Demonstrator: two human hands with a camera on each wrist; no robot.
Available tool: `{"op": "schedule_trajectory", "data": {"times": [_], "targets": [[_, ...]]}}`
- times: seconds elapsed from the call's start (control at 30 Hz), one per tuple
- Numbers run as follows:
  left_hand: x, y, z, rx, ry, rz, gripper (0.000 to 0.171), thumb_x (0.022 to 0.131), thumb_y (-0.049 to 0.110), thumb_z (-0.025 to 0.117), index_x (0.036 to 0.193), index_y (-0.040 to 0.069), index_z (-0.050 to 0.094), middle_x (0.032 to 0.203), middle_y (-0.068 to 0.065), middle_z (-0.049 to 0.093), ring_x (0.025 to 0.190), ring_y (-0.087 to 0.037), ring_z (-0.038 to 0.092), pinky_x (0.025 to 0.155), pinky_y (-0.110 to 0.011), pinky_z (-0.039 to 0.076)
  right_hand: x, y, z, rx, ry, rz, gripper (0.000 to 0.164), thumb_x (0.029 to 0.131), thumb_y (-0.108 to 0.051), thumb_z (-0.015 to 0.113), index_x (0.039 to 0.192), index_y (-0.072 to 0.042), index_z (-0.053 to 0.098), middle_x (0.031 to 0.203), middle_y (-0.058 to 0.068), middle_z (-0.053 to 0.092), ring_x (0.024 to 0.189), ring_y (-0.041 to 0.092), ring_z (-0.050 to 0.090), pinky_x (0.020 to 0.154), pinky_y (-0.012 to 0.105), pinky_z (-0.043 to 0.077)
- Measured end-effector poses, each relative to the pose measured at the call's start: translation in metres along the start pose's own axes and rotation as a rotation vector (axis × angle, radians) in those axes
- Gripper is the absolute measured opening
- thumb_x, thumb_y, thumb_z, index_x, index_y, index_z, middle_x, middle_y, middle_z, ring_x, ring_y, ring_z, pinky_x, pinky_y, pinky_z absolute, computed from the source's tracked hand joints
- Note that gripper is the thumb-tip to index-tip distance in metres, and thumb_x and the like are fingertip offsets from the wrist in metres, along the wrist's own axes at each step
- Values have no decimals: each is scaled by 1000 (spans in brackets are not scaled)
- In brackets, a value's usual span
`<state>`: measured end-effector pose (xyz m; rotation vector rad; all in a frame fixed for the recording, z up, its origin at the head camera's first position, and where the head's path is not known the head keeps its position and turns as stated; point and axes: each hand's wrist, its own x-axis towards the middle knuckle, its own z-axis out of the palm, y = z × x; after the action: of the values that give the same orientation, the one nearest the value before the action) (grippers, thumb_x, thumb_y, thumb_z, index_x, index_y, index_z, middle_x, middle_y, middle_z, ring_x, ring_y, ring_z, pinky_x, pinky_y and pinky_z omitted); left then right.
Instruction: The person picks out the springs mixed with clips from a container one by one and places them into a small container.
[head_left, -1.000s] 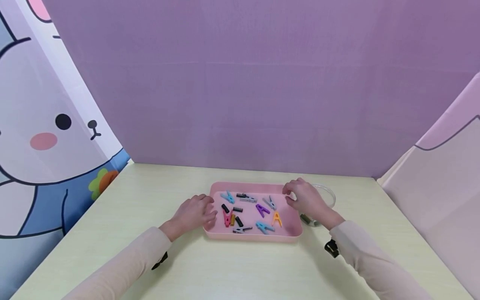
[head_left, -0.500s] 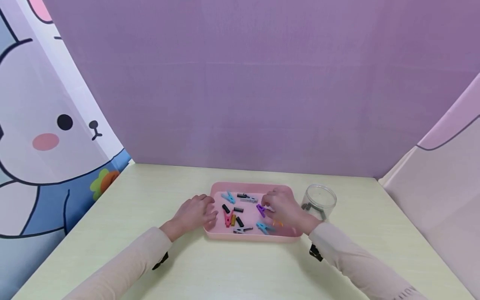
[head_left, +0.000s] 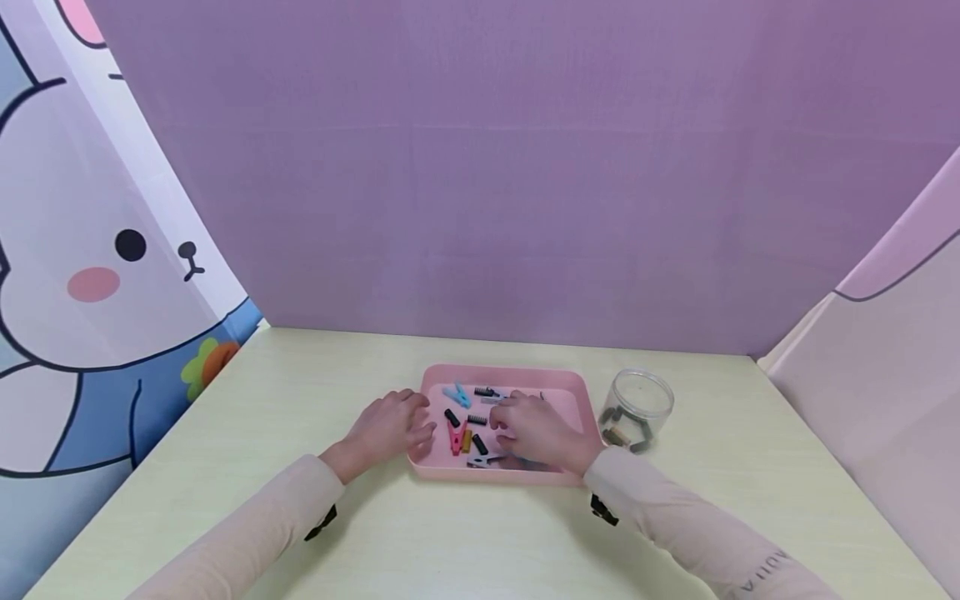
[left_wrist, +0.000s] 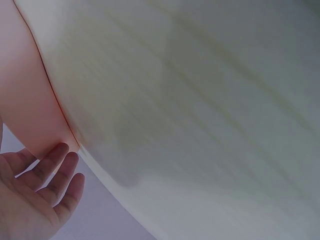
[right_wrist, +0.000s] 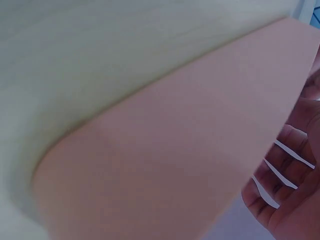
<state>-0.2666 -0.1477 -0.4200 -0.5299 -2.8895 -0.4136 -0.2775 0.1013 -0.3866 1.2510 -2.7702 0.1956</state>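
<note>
A shallow pink tray [head_left: 495, 476] lies on the table with small things scattered in it. On its left part are a light blue clip [head_left: 461, 396], a pink clip [head_left: 456, 437], a grey clip [head_left: 480, 462], a brownish cylinder [head_left: 467, 440] and several small black pieces [head_left: 480, 444]. My left hand [head_left: 384, 429] is at the tray's left edge, fingers loosely bent by the rim. Over the middle of the tray is my right hand [head_left: 540, 429], fingers spread and slightly bent, with nothing visible between them. It hides most of the clips on the right part.
A clear round jar [head_left: 637, 408] stands just right of the tray, with dark pieces and a tan one at its bottom. Behind the table [head_left: 337, 367] rises a purple backdrop [head_left: 510, 183]. Printed cloth [head_left: 90, 208] hangs on the left.
My right hand has moved left from the tray's right edge to its middle, uncovering the jar. My left hand has stayed in place.
</note>
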Motion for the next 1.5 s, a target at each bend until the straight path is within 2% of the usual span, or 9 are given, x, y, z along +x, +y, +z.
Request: {"op": "schedule_trajectory", "data": {"times": [0.27, 0.5, 0.73, 1.27, 1.5], "targets": [[0, 0, 1, -1, 1, 0, 42, 81, 39, 64, 109, 7, 60, 103, -7, 63, 87, -22, 59, 72, -34, 52, 9, -9, 6, -19, -41, -2, 12, 81, -24, 66, 90, -16, 66, 88, -6, 65, 75, 8, 52, 66, 25, 47], [0, 1, 0, -3, -4, -6, 43, 80, 39, 64, 109, 7, 61, 104, -7, 63, 89, -23, 59, 72, -35, 52, 13, -11, 11, -31, -90, 46, 12, 82, -27, 66, 90, -19, 65, 82, -10, 59, 75, 5, 49, 67, 28, 46], [-1, 1, -1, -3, -7, -4, 43, 81, 39, 63, 109, 7, 61, 107, -8, 63, 91, -24, 60, 74, -36, 52, 15, -13, 11, -37, -83, 29, 11, 82, -28, 66, 86, -18, 65, 76, -9, 56, 68, 5, 46, 61, 21, 41], [0, 0, 0, 0, -9, -8, 43, 81, 40, 62, 110, 7, 60, 106, -7, 62, 90, -22, 59, 73, -35, 52, 19, -14, 13, -67, -120, 58, 17, 81, -30, 67, 70, -19, 59, 64, -10, 49, 60, 7, 43, 56, 21, 37], [0, 0, -1, 12, 3, 6, 42, 82, 39, 61, 109, 7, 61, 106, -7, 63, 89, -22, 59, 71, -33, 53, 20, -12, 15, -73, -109, 50, 9, 80, -26, 67, 82, -17, 66, 76, -8, 60, 68, 7, 48, 64, 23, 44]]}}
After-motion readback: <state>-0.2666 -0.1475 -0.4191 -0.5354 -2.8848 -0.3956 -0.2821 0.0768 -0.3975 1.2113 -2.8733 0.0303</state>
